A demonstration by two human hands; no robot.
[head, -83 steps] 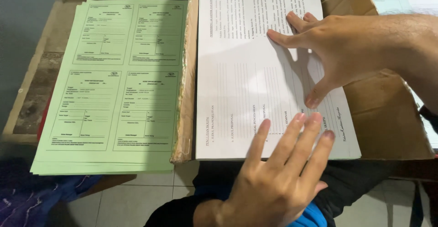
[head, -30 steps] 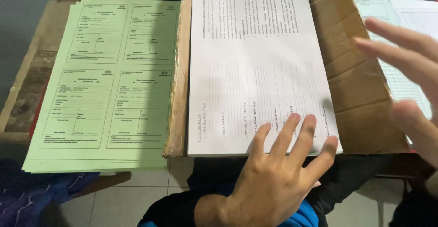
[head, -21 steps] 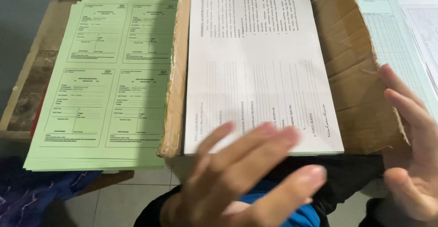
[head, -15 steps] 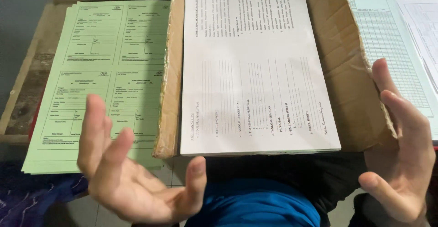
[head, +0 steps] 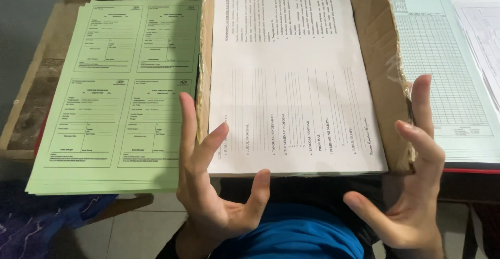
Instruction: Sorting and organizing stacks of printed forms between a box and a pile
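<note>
This looks like an office or administrative workroom, given over to paperwork. A worn wooden desk (head: 31, 108) carries a cardboard box (head: 377, 66) holding a stack of white printed forms (head: 291, 71). Left of the box lies a pile of green forms (head: 120, 92); right of it, ruled tabular sheets (head: 442, 77). Tiled floor (head: 135, 228) shows below the desk.

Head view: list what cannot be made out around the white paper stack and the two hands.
- White paper stack: top cut off by the frame edge.
- Its near left corner: hidden behind the left hand.
- Cardboard box: floor covered by the stack.
- Right hand: wrist cut off at the bottom edge.
- Green forms: print too small.
</note>
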